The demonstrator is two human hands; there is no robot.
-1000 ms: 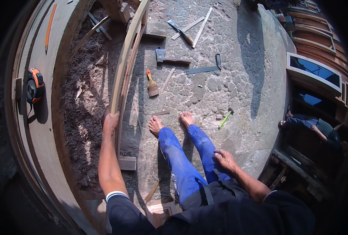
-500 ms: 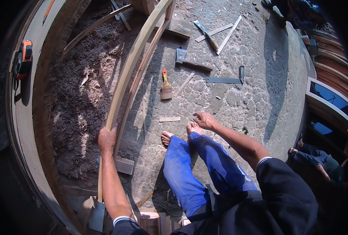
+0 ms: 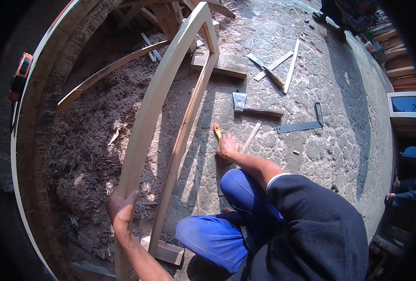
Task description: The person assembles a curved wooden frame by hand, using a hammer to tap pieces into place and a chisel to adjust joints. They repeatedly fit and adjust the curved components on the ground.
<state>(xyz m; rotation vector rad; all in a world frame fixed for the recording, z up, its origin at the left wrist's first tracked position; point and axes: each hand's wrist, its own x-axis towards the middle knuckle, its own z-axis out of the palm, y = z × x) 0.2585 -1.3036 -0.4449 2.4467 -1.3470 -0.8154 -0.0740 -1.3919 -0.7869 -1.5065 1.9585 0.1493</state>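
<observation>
Two hands of yours are in view, well apart from each other; your left hand (image 3: pixel 122 206), at 8 o'clock from the middle of the view, is clamped on the left rail of a long wooden frame (image 3: pixel 144 122), thumb toward you and the other fingers partly hidden; the frame slants from 12 o'clock down to 7 o'clock. Your right hand (image 3: pixel 229 146), close to the middle, lies over the bristle end of a paintbrush (image 3: pixel 217 131); its yellow and orange handle points to 11 o'clock from that hand, but whether your fingers close round the brush cannot be told. Just beside that hand, toward 2 o'clock, lies a thin wood strip (image 3: pixel 251 137); farther out, a hatchet (image 3: pixel 239 101) rests on the rough ground at 2 o'clock, and a dark try square (image 3: pixel 299 127) near 3 o'clock. One wood block (image 3: pixel 231 65) sits at 12 o'clock; wood shavings (image 3: pixel 91 140) spread at 9 o'clock; an orange and black tape measure (image 3: pixel 20 77) is near 10 o'clock; your knees in blue trousers (image 3: pixel 212 236) are bent at 6 o'clock.
</observation>
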